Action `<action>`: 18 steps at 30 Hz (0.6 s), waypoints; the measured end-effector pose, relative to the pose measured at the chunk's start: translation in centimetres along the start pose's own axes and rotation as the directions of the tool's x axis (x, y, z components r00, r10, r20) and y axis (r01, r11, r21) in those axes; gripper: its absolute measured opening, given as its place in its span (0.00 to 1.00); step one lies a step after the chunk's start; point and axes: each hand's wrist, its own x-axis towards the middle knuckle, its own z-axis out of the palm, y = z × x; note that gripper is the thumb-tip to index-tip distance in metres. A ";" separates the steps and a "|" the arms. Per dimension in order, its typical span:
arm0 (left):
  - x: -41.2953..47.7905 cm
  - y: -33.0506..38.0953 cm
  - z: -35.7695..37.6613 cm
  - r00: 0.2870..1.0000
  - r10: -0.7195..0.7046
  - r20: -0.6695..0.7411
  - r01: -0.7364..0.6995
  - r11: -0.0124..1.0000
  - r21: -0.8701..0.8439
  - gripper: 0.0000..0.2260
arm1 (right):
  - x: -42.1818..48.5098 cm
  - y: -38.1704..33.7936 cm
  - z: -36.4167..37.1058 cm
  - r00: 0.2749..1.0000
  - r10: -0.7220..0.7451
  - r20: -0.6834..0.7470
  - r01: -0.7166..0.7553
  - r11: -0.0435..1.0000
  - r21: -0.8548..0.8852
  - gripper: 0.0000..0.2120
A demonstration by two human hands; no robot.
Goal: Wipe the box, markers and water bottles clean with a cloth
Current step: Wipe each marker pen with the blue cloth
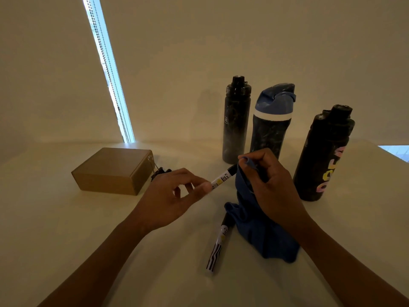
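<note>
My left hand (177, 196) pinches one end of a white-and-black marker (222, 177) held above the table. My right hand (270, 182) grips a blue cloth (261, 231) wrapped round the marker's dark far end; the rest of the cloth hangs down onto the table. A second marker (218, 244) lies on the table, its top end tucked under the cloth. A brown cardboard box (115, 171) sits to the left. Three bottles stand behind: a slim black one (236, 122), a blue-lidded one (271, 122) and a black one with coloured letters (325, 156).
A small black binder clip (159, 171) lies beside the box's right end. The white table (66, 229) meets a pale wall at the back, with a bright window strip (110, 72) at the left. The table's right edge (394, 160) is near the lettered bottle.
</note>
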 end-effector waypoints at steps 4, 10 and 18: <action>-0.1 0.1 0.0 0.996 -0.049 0.074 0.056 0.994 -0.098 0.06 | 0.1 -0.2 0.3 0.999 -0.007 -0.038 0.007 1.000 0.009 0.04; -0.1 0.2 0.1 0.996 -0.075 0.055 0.082 0.989 -0.125 0.08 | -0.4 -0.2 -0.1 0.994 -0.104 0.034 0.100 0.990 0.102 0.11; -0.1 0.5 0.2 0.992 -0.122 0.026 0.125 0.975 -0.186 0.05 | -0.1 0.0 -0.2 1.000 0.006 -0.023 -0.005 0.999 0.035 0.13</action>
